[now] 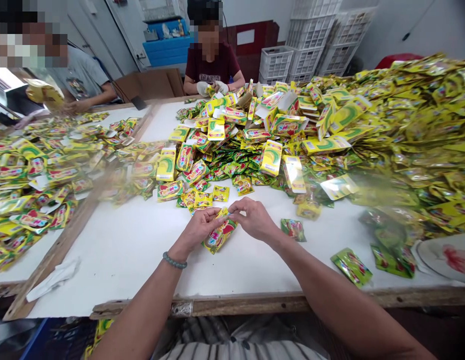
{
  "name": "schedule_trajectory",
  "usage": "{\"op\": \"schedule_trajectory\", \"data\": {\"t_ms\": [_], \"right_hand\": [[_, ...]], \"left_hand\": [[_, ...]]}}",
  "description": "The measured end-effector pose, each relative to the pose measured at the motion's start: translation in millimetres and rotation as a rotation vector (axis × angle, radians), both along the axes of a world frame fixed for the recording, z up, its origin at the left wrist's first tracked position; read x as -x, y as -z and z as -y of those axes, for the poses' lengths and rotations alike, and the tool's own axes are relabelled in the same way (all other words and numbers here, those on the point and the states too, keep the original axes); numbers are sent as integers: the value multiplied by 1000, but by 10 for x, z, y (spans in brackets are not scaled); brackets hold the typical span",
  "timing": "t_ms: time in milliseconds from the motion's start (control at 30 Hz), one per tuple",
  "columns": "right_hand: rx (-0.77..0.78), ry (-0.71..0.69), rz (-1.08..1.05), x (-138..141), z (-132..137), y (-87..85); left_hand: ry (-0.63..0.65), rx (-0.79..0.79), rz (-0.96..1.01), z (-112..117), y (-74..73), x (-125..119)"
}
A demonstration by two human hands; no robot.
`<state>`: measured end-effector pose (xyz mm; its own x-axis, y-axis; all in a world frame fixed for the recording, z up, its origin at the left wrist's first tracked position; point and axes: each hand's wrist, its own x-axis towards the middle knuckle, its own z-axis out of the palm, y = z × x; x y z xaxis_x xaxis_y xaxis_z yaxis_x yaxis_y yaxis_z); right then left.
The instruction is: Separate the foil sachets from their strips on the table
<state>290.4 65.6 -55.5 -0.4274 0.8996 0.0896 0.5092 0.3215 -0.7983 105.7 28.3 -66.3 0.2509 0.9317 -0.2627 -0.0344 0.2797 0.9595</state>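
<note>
My left hand [197, 229] and my right hand [255, 219] meet over the white table [123, 250], both closed on the top of a small stack of yellow-green candy sachets [219, 236]. The stack rests on the table, tilted toward me. A beaded bracelet [174, 261] circles my left wrist. Loose sachets [202, 199] lie just beyond my fingers, and one green sachet [293, 228] sits right of my right hand.
A big heap of yellow packets [386, 125] fills the table's right and far side. A second table [33, 170] on the left is covered too. Two other people [213, 65] work at the far ends. White crates [311, 45] stack behind. A wooden edge [255, 302] runs in front.
</note>
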Motion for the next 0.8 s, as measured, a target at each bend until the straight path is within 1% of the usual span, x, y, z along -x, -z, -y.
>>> {"op": "schedule_trajectory", "data": {"t_ms": [100, 167, 300, 367, 467, 533, 567, 600, 667, 733, 800], "right_hand": [[-4, -75, -4, 20, 27, -18], [8, -92, -15, 40, 45, -18], [65, -105, 15, 106, 78, 18], [125, -79, -30, 135, 84, 44], [262, 36, -179, 145, 65, 80], [348, 96, -254, 129, 38, 88], [369, 104, -267, 117, 26, 83], [369, 97, -263, 103, 17, 71], [312, 62, -219, 79, 12, 29], [251, 0, -170, 64, 23, -20], [245, -65, -147, 56, 35, -51]], "left_hand": [[-43, 26, 12, -3, -17, -3], [-78, 53, 33, -8, -23, -12], [-60, 111, 70, -10, -28, -32], [-75, 123, 68, -9, -28, -37], [-106, 97, 28, -17, -20, -44], [-87, 60, -46, -23, -8, -59], [-68, 49, -81, -23, -3, -69], [-51, 49, -103, -21, 1, -80], [-25, 78, -97, -9, 4, -96], [-18, 119, -67, 9, 1, -101], [-6, 158, -50, 26, -5, -97]]}}
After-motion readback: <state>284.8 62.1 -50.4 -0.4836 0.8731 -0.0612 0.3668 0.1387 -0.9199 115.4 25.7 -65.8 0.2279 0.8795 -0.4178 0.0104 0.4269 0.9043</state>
